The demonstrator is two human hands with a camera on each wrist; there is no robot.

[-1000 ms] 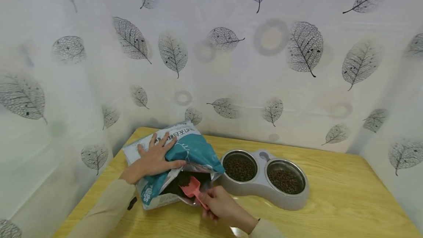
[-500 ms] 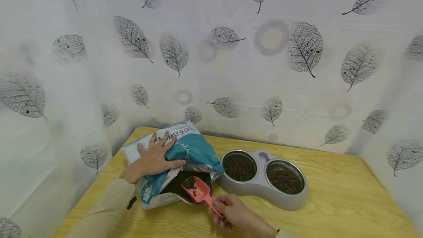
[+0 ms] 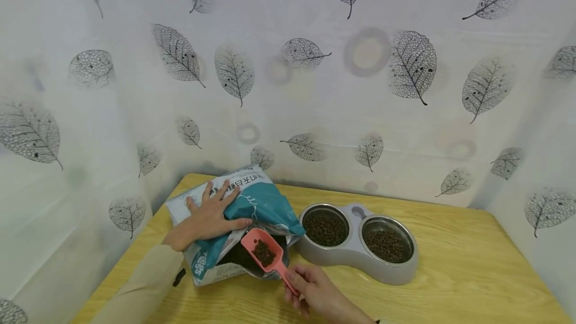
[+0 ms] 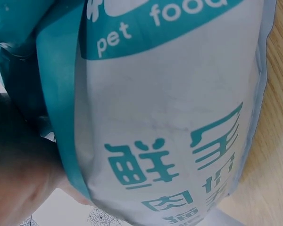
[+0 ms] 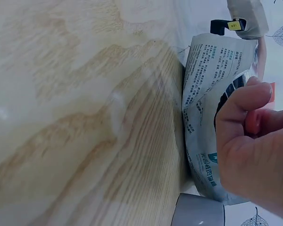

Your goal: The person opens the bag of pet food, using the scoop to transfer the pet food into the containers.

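Note:
A teal and white pet food bag (image 3: 266,207) lies on its side at the left, its mouth gaping toward the person. My left hand (image 3: 210,218) rests on top of it with fingers spread. In the left wrist view, the bag's printed side (image 4: 132,99) fills most of the picture. My right hand (image 3: 318,290) grips the handle of a pink scoop (image 3: 270,242). Brown kibble (image 3: 263,254) sits in the scoop, which is at the bag's opening. The right wrist view shows curled fingers around the pink handle (image 5: 253,122).
Right of the bag stands a grey double feeder (image 3: 348,258). Its left steel bowl (image 3: 325,226) and right steel bowl (image 3: 385,245) both contain kibble. A leaf-printed sheet (image 3: 315,114) surrounds the wooden table (image 3: 468,264) at the back and sides.
The scoop has come up from inside the bag and levelled, with kibble now showing in it. My right hand first moved right, then slightly left. The left hand stays put.

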